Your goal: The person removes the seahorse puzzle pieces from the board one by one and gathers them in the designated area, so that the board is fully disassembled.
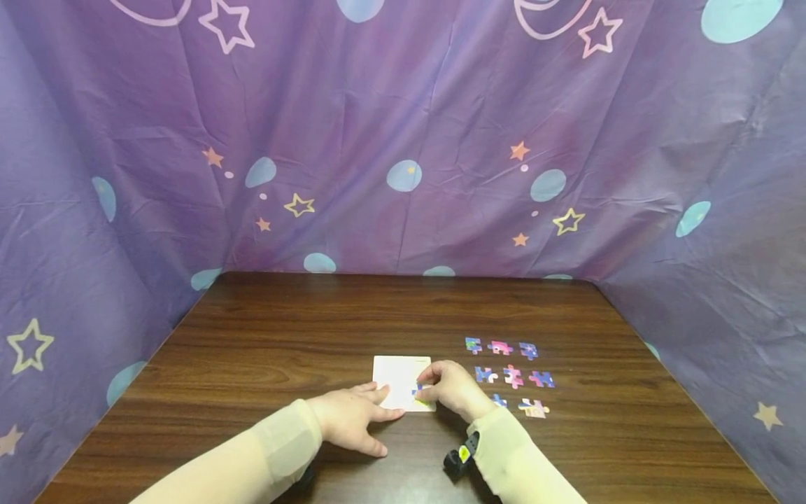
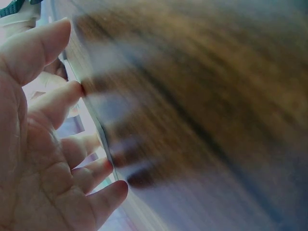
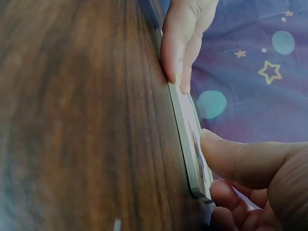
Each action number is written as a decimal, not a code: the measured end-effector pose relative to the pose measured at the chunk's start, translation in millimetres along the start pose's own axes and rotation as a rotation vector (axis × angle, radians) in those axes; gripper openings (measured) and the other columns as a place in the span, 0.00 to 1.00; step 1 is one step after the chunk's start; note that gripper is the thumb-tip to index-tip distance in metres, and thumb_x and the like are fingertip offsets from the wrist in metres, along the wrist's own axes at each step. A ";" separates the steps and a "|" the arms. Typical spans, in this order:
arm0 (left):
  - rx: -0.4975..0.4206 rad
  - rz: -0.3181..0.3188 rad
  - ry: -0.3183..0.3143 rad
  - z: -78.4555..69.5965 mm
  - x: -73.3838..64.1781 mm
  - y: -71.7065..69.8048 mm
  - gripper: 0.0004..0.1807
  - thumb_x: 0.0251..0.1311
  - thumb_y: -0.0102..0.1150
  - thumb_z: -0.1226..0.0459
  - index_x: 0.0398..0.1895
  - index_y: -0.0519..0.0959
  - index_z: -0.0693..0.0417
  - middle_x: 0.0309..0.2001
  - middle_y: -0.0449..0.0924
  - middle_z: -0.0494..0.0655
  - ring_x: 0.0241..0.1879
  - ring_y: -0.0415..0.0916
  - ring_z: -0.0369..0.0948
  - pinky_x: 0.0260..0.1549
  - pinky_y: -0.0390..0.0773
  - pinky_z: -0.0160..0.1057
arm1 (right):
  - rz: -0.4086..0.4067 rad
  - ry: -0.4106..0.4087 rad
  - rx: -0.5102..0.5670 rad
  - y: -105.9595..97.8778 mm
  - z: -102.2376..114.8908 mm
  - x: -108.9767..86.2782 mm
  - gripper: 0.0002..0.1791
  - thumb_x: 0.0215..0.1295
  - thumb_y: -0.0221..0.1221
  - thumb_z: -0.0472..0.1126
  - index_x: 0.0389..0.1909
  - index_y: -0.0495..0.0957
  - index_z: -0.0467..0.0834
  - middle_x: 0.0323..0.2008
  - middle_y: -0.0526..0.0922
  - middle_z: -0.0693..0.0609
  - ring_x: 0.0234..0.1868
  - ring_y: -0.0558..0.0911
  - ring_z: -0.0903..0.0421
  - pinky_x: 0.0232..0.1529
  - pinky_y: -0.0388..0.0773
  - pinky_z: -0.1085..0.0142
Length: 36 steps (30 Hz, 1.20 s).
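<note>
A white puzzle board (image 1: 395,378) lies flat on the table in front of me. My left hand (image 1: 352,418) rests along its left and near edges with fingers spread; the left wrist view shows the fingertips (image 2: 120,188) touching the edge. At the board's near right corner my right hand (image 1: 456,389) pinches a small blue and yellow jigsaw piece (image 1: 417,393) between thumb and fingers. In the right wrist view the thumb (image 3: 240,159) lies against the piece, low over the board (image 3: 180,130). The fingers partly cover this piece.
Several loose jigsaw pieces (image 1: 513,376) in blue, pink and white lie in rough rows right of the board. One piece (image 1: 499,400) is partly hidden behind my right hand. The brown wooden table (image 1: 283,315) ends at a purple patterned curtain (image 1: 352,140) behind and at both sides.
</note>
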<state>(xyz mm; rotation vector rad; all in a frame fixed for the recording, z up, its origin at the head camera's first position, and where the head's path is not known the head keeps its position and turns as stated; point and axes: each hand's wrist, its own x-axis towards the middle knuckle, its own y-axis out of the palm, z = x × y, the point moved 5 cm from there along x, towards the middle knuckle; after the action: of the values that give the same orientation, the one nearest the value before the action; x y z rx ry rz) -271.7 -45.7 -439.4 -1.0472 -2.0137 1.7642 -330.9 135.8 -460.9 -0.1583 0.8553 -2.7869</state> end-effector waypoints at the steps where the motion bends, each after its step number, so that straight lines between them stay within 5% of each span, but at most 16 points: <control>1: 0.000 0.000 -0.001 -0.2 0.0 0.0 0.37 0.53 0.59 0.38 0.68 0.66 0.26 0.74 0.54 0.51 0.72 0.50 0.51 0.67 0.57 0.52 | -0.003 -0.004 -0.011 -0.1 0.9 -0.9 0.12 0.41 0.73 0.34 0.29 0.82 0.39 0.27 0.78 0.52 0.31 0.74 0.58 0.37 0.72 0.63; 8: 0.008 0.017 0.008 -2.4 -2.1 -3.2 0.37 0.53 0.60 0.39 0.69 0.65 0.28 0.74 0.53 0.53 0.72 0.50 0.52 0.67 0.56 0.54 | -0.029 -0.025 -0.108 -0.8 3.1 -4.5 0.11 0.39 0.73 0.36 0.27 0.82 0.43 0.29 0.76 0.53 0.34 0.73 0.58 0.40 0.71 0.61; 19: -0.015 -0.021 0.061 -7.8 6.6 -3.3 0.39 0.54 0.57 0.37 0.70 0.65 0.34 0.73 0.56 0.48 0.72 0.51 0.50 0.67 0.56 0.54 | -0.021 -0.064 -0.060 -1.6 2.7 -5.3 0.10 0.41 0.72 0.36 0.26 0.81 0.42 0.28 0.76 0.53 0.33 0.73 0.57 0.38 0.71 0.62; 29: 0.033 -0.002 0.016 -15.1 16.3 -2.4 0.37 0.54 0.56 0.36 0.69 0.65 0.28 0.73 0.55 0.54 0.71 0.52 0.56 0.68 0.56 0.52 | -0.023 -0.027 -0.115 0.7 -1.4 -1.9 0.12 0.41 0.73 0.36 0.27 0.81 0.44 0.28 0.76 0.55 0.33 0.73 0.58 0.40 0.72 0.61; 36: 0.044 -0.008 0.008 -16.7 17.7 -3.6 0.36 0.54 0.57 0.37 0.68 0.66 0.28 0.72 0.56 0.55 0.71 0.53 0.56 0.68 0.56 0.52 | -0.015 -0.023 -0.059 -0.2 -1.7 -2.9 0.12 0.41 0.72 0.35 0.28 0.80 0.42 0.28 0.76 0.53 0.33 0.73 0.57 0.38 0.71 0.63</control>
<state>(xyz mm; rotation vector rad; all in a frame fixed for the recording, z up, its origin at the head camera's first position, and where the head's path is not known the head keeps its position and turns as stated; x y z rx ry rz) -275.0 -21.4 -436.7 -1.0299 -1.9617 1.7890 -328.4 137.6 -462.3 -0.2070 0.9357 -2.7694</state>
